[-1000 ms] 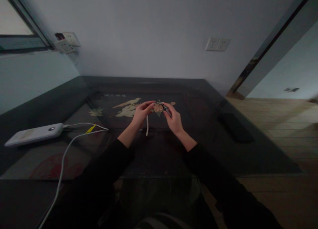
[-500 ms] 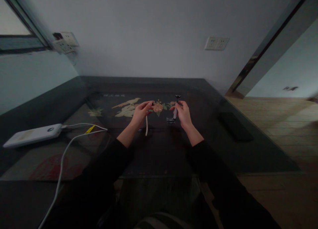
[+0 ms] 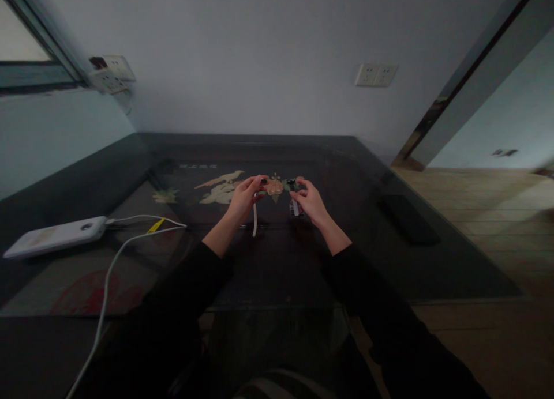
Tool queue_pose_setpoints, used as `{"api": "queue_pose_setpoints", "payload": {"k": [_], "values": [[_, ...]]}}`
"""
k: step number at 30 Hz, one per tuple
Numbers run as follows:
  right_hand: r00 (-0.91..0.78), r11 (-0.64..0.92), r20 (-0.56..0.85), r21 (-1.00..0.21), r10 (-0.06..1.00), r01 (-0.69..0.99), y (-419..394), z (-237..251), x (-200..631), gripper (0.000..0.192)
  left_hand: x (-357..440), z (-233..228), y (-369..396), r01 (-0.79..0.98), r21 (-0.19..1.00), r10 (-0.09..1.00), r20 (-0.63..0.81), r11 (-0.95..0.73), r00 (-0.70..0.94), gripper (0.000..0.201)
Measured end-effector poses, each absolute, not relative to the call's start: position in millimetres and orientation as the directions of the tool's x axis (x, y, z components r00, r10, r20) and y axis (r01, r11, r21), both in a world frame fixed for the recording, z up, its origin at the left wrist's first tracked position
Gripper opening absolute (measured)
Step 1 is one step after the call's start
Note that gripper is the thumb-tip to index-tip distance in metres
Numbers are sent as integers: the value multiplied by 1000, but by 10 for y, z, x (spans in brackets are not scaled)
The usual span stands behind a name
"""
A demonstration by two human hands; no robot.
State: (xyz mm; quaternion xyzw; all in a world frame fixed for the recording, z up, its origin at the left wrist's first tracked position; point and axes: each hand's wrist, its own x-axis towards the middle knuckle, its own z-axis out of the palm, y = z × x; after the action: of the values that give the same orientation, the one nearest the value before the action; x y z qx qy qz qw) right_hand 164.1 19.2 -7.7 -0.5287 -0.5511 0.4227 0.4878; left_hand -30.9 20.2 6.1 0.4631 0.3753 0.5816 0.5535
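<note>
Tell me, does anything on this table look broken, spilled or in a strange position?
Nothing stands out. The left hand holds a short white cord, and the right hand holds a small dark-tipped piece. The white power bank lies flat on the dark table, its cable running off the near edge.

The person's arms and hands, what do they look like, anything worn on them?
Both arms are covered by long black sleeves, the left sleeve and the right sleeve, loose and plain, without visible markings, ending at the wrists. The left hand and right hand are bare: no gloves. The dim picture shows no rings or watch.
</note>
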Motion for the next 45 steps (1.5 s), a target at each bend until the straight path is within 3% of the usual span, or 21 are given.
{"api": "queue_pose_setpoints", "payload": {"k": [7,12,18,36,45], "values": [[56,111,131,-957,990,268,233,-78,1736,47,-311,71,177,-277,955,991,127,-109,48,26],[94,86,158,-846,983,526,255,-10,1936,46,-308,76,182,-264,959,992,117,-102,43,26],[112,-97,-24,-695,993,712,258,-7,2116,46,-316,55,192,-285,953,991,121,-101,52,25],[50,-49,-8,-446,999,894,214,-59,2076,37,-369,74,232,-332,938,993,114,-96,35,25],[68,-69,-17,-360,998,930,143,11,2056,36,-363,194,124,-427,902,970,40,69,241,26]]}}
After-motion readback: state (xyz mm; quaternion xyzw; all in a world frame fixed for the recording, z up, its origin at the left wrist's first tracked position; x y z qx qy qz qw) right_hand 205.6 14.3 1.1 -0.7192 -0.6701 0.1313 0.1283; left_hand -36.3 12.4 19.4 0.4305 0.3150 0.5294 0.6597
